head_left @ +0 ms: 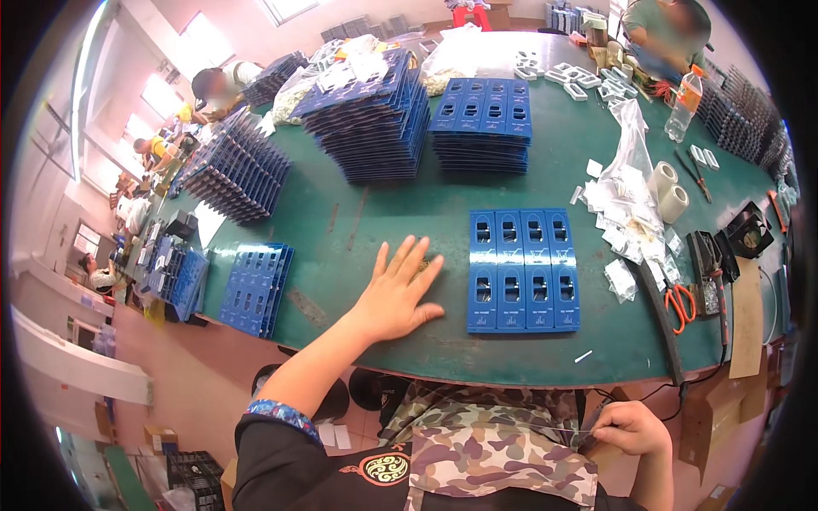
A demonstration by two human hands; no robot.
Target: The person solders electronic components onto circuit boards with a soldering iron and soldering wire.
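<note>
Left grip (394,294) is spread wide, palm down, over the green table (511,356).

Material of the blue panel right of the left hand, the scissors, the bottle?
Blue panel: perhaps plastic or coated board; smooth and glossy, with a bright glare band.
Scissors: likely plastic-handled, going by the solid orange colour; blade material unclear.
Bottle: probably plastic; its lower part is see-through and shiny.

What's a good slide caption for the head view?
Left hand spread over a green table, blue panels on both sides.
</note>
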